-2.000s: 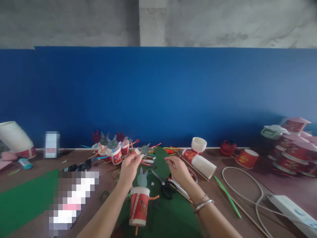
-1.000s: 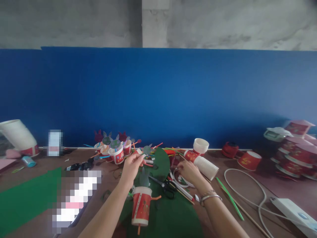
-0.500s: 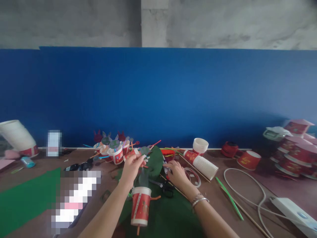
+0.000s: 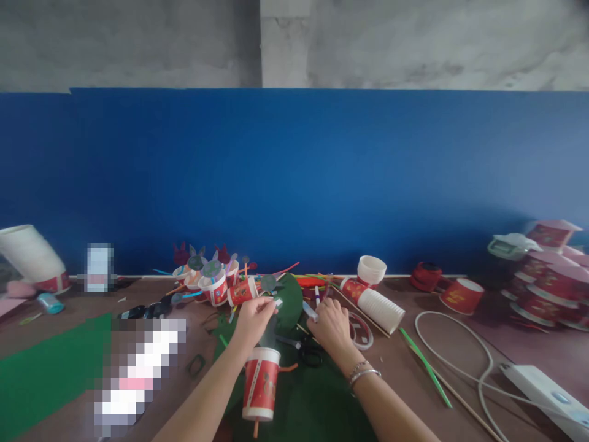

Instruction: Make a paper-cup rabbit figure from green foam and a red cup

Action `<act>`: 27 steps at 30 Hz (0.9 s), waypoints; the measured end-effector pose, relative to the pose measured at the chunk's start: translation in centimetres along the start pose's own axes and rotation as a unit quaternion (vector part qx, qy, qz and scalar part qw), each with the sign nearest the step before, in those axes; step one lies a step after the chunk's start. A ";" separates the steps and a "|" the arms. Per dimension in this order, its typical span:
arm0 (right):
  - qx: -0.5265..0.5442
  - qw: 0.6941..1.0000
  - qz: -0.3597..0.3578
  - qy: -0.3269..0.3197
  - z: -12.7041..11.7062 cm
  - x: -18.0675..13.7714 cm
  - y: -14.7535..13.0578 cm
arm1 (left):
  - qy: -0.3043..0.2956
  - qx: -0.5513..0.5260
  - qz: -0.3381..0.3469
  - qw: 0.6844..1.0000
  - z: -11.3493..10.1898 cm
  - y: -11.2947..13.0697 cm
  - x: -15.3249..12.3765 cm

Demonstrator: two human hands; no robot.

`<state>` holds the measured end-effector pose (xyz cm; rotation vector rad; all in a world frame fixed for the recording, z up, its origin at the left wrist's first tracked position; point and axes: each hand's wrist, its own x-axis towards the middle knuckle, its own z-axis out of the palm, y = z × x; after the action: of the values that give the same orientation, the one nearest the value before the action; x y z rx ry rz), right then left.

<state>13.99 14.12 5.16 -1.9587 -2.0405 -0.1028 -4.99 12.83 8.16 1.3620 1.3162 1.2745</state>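
Observation:
My left hand (image 4: 254, 320) pinches a small white piece (image 4: 278, 302) between thumb and fingertips, above the dark green sheet. To its right, my right hand (image 4: 332, 324) is closed, fingers curled down. A pale, narrow tube-like object (image 4: 310, 311) sticks out at its thumb side, and a white stick with a purple band (image 4: 317, 296) shows just beyond the fingers. Below my left hand is a red paper cup (image 4: 260, 385) with orange straw pieces at its side and bottom. Black-handled scissors (image 4: 310, 355) lie between my forearms. A round green cutout (image 4: 289, 306) is behind my hands.
Decorated cups (image 4: 214, 287) cluster at the back left. A stack of white cups (image 4: 381, 310) lies right of my hand, near a coiled clear tape roll (image 4: 363, 334). A power strip (image 4: 543, 393) with its cable (image 4: 483, 368) and red cup lanterns (image 4: 547, 288) are at the right.
My left hand has moved slightly right and down with the small white piece. My right hand has moved a little right and its fingers have curled in around the pale object.

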 end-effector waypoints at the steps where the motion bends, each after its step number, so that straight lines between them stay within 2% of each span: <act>1: 0.015 1.000 0.006 0.014 -0.2 0.1 0.1 | -0.002 0.011 0.009 1.000 0.0 -0.1 0.0; 5: 0.140 0.984 0.029 0.104 -1.4 0.7 0.3 | 0.000 0.100 0.041 0.994 0.0 -0.4 0.0; 8: 0.263 0.949 0.019 0.172 -2.7 0.5 -0.2 | 0.010 0.177 0.057 0.983 -0.1 -0.6 0.1; 10: 0.340 0.923 -0.011 0.183 -3.7 -0.1 -1.0 | 0.018 0.226 0.054 0.972 0.0 -0.7 0.0; 12: 0.387 0.907 -0.050 0.160 -4.6 -1.0 -2.0 | 0.020 0.273 0.059 0.960 0.0 -0.6 -0.1; 17: 0.367 0.912 -0.140 0.116 -5.2 -2.3 -3.5 | 0.005 0.335 0.102 0.937 0.2 0.1 -0.7; 23: 0.295 0.926 -0.184 0.146 -4.3 -2.1 -3.3 | -0.002 0.330 0.093 0.940 0.4 0.4 -0.7; 27: 0.257 0.932 -0.192 0.170 -4.2 -2.1 -3.4 | -0.003 0.340 0.119 0.933 0.2 0.3 -0.8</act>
<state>11.39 10.76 9.11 -1.1314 -1.9371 0.0084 -4.66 12.03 8.30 2.0491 1.7158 0.9878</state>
